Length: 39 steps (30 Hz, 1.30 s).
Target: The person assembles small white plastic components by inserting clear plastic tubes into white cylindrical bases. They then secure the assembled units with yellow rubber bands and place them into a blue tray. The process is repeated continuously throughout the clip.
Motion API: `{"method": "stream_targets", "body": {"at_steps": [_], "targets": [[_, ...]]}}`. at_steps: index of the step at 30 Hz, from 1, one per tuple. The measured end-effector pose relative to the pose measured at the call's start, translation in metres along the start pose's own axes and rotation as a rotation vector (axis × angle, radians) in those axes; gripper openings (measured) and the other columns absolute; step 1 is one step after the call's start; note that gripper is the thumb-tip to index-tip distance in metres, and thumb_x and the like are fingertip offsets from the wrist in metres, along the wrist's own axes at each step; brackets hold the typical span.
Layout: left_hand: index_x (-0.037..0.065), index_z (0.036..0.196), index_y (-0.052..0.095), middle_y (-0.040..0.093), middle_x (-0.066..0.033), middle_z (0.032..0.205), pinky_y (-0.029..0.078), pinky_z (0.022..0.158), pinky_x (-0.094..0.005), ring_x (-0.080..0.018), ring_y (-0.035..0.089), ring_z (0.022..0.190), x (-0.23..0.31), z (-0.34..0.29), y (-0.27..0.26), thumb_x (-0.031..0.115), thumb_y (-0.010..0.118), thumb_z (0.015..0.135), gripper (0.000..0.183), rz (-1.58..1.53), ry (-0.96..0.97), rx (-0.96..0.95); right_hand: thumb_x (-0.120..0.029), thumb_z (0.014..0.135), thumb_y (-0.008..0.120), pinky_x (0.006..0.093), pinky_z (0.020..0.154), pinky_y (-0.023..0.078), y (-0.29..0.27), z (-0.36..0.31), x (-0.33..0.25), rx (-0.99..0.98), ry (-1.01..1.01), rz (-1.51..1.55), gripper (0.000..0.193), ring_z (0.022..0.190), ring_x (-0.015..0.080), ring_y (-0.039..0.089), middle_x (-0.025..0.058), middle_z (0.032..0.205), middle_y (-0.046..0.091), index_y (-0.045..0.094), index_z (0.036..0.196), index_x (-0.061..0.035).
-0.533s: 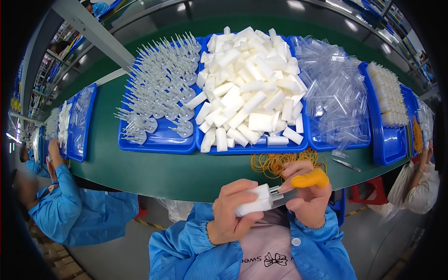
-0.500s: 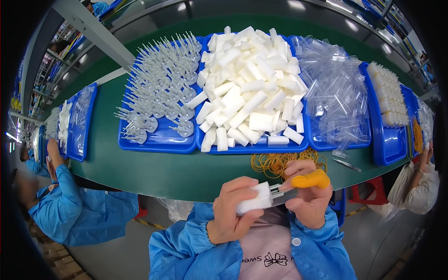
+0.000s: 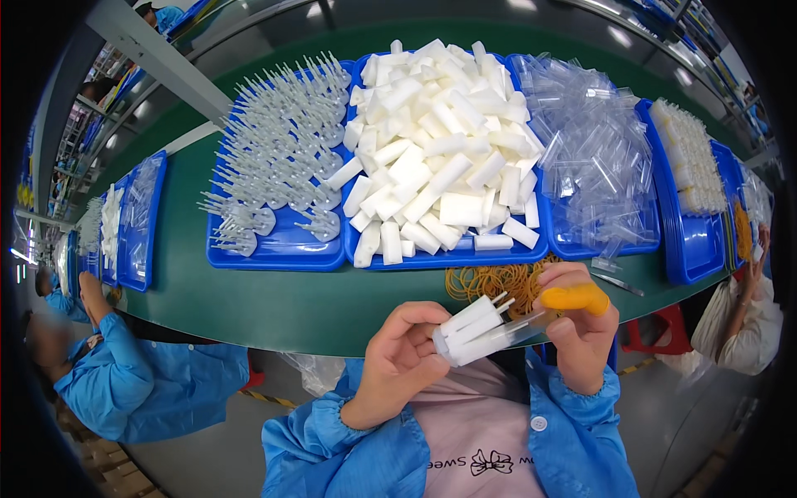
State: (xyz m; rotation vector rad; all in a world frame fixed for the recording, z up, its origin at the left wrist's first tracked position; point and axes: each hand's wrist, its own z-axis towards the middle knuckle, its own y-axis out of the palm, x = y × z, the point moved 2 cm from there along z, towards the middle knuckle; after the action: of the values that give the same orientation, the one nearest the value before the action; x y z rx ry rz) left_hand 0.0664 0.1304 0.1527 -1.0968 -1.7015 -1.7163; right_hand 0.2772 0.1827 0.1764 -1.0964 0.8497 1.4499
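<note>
My left hand (image 3: 404, 363) is closed round the disc-shaped base of a pronged plastic part (image 3: 442, 342). White foam pieces (image 3: 475, 322) sit over its prongs, and thin prong tips poke out beyond them. Between thumb and fingers, my right hand (image 3: 579, 332) pinches the far end of a clear plastic tube (image 3: 530, 326). The tube's other end meets one foam piece; how far it overlaps is hard to tell. A yellow finger cot (image 3: 577, 299) covers a finger of that hand. Just beyond the hands, yellow-brown rubber bands (image 3: 473, 283) lie heaped on the green table (image 3: 307, 307).
Blue trays hold pronged plastic parts (image 3: 286, 149), piled white foam pieces (image 3: 444, 158) and clear tubes (image 3: 594, 158). Tweezers (image 3: 618, 285) lie by the table's near edge. More stacked trays (image 3: 693, 253) stand at the right. People work at both sides, including one in a blue sleeve (image 3: 124, 353).
My left hand has turned the pronged part, so its base and separate foam pieces now show. My right hand has shifted to the right, with the clear tube now plainly visible.
</note>
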Motion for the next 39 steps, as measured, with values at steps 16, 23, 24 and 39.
{"method": "stream_targets", "body": {"at_steps": [16,23,24,39], "targets": [[-0.003,0.107,0.051,0.047,-0.0134,0.111,0.05,0.091,-0.0346,-0.0211,0.057,0.103,-0.008,0.001,0.009,-0.002,0.069,0.078,0.034,0.083,0.248,0.064,-0.006,0.067,0.065,0.0516,0.102,0.029,0.017,-0.012,-0.007,0.147,-0.066,-0.01,0.015,0.107,0.0277,0.05,0.0041,0.085,0.065,0.064,0.082,-0.0063],[-0.003,0.107,0.051,0.046,-0.0124,0.111,0.049,0.093,-0.0355,-0.0206,0.056,0.103,-0.011,-0.001,0.009,-0.003,0.067,0.08,0.032,0.04,0.228,0.056,-0.003,0.066,0.065,0.0515,0.102,0.03,0.027,-0.013,-0.006,0.065,-0.034,-0.032,0.017,0.106,0.0274,0.051,0.0033,0.086,0.064,0.064,0.082,-0.0043],[-0.003,0.107,0.051,0.046,-0.0123,0.11,0.049,0.092,-0.0354,-0.0205,0.056,0.103,-0.011,-0.001,0.008,-0.003,0.067,0.08,0.032,0.042,0.231,0.056,-0.002,0.065,0.066,0.0505,0.101,0.031,0.028,-0.013,-0.006,0.073,-0.015,-0.02,0.017,0.106,0.0273,0.051,0.0038,0.086,0.063,0.064,0.082,-0.0038],[-0.003,0.106,0.052,0.049,-0.0127,0.108,0.048,0.087,-0.0309,-0.0182,0.055,0.098,0.001,0.001,0.005,0.002,0.075,0.072,0.042,0.31,0.261,0.083,-0.003,0.071,0.073,0.0353,0.088,0.041,0.025,-0.007,-0.004,-0.017,-0.032,0.019,0.025,0.104,0.0258,0.051,0.0076,0.098,0.059,0.063,0.094,-0.0039]]}}
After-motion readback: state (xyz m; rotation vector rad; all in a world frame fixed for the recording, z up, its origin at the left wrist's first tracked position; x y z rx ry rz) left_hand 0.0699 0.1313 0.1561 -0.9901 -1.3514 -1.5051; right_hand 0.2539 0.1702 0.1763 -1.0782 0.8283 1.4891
